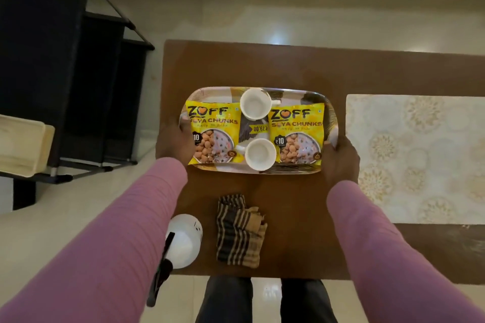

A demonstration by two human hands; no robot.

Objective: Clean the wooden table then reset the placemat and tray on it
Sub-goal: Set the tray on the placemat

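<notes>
Head view, looking down at the wooden table.

- Tray: centre of frame, over the left part of the table, long side running across the frame. Cannot tell whether it rests on the wood or is held just above it.
- Left hand: at the tray's left end, fingers clamped on the rim. Pink sleeve runs to the lower left.
- Right hand: at the tray's right end, thumb on the rim, fingers curled under the edge. Grip is firm on both sides.
- Tray load: two yellow snack packets, one on the left and one on the right. Two white cups sit between them, one at the far edge and one at the near edge. Both are upright.
- Placemat: pale, floral, flat on the table at right of frame, just beside the tray's right end.
- Striped cloth: folded, lower centre, below the tray.
- White spray bottle: just left of the cloth, at the table's near left corner.
- Black rack: upper left, on the floor. A cream container sits at the left edge.
</notes>
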